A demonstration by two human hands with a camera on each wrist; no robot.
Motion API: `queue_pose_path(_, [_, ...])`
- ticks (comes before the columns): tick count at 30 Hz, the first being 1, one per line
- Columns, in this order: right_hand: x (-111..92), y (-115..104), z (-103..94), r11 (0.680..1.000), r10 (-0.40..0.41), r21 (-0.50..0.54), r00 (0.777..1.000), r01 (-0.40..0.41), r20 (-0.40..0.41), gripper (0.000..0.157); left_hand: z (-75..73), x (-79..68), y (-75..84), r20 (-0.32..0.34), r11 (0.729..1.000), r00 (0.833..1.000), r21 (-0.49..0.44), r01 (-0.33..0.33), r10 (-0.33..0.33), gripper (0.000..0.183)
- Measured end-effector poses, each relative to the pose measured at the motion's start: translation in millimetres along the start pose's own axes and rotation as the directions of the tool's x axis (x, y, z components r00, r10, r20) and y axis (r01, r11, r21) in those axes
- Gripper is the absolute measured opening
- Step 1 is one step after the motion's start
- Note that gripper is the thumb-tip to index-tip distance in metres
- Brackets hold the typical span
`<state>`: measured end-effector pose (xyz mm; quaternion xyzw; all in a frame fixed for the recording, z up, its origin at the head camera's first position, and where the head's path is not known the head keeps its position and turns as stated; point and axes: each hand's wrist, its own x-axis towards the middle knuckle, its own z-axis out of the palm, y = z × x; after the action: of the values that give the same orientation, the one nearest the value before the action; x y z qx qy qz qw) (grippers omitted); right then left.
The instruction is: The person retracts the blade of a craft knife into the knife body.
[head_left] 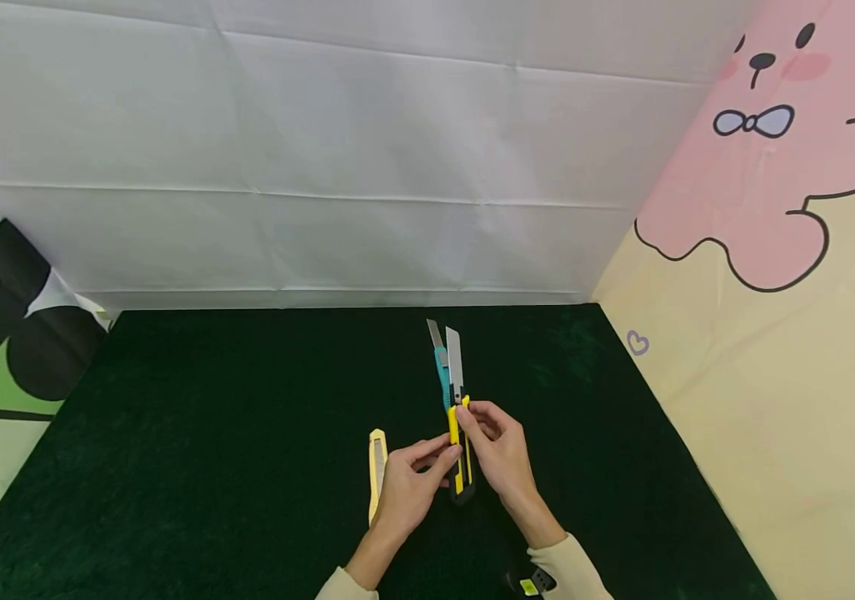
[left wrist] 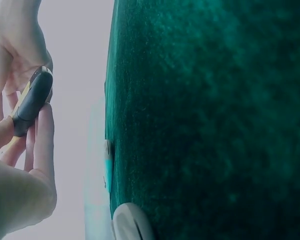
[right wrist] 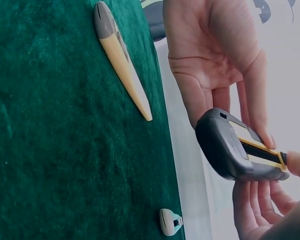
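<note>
Both hands hold a yellow and black utility knife [head_left: 461, 479], raised above the cloth with its wide blade extended away from the body. My left hand [head_left: 407, 487] pinches the lower part of its handle between thumb and fingers. Higher up, my right hand [head_left: 504, 457] grips it, with the thumb on the black slider strip [right wrist: 262, 150]. Beyond the held knife lies a teal utility knife [head_left: 442, 371], its blade also out and its lower end hidden. A pale yellow utility knife [right wrist: 125, 70] with a grey end rests on the cloth beside my left hand, which partly covers it.
Dark green cloth [head_left: 232, 433] covers the table. A white sheet [head_left: 322, 167] hangs behind the back edge. On the right stands a cream wall panel [head_left: 795, 400] with a pink bear drawing. A small black and yellow-green item [head_left: 531, 582] is by the right sleeve.
</note>
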<state>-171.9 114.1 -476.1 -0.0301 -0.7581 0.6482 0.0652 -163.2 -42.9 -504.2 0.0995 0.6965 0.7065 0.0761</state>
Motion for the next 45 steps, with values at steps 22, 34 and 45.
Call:
queue_pose_path(22, [-1.4,4.8,-3.5,0.999,-0.044,-0.006,0.999,0.044,0.030,0.029,1.1,-1.0,-2.5,0.003,1.000,1.000,0.006,-0.008,0.008,0.039])
queue_pose_path(34, [-1.7,6.2,-2.9,0.999,-0.051,-0.003,0.998,0.052,0.037,0.028,0.6,-0.6,-4.7,0.007,1.000,1.000,0.010,-0.014,0.014,0.039])
queue_pose_path(45, [-4.6,7.1,-0.3,0.999,-0.047,0.008,0.997,0.046,0.065,0.032,-3.3,-0.1,-6.9,0.001,0.999,1.000,0.030,-0.017,0.017,0.038])
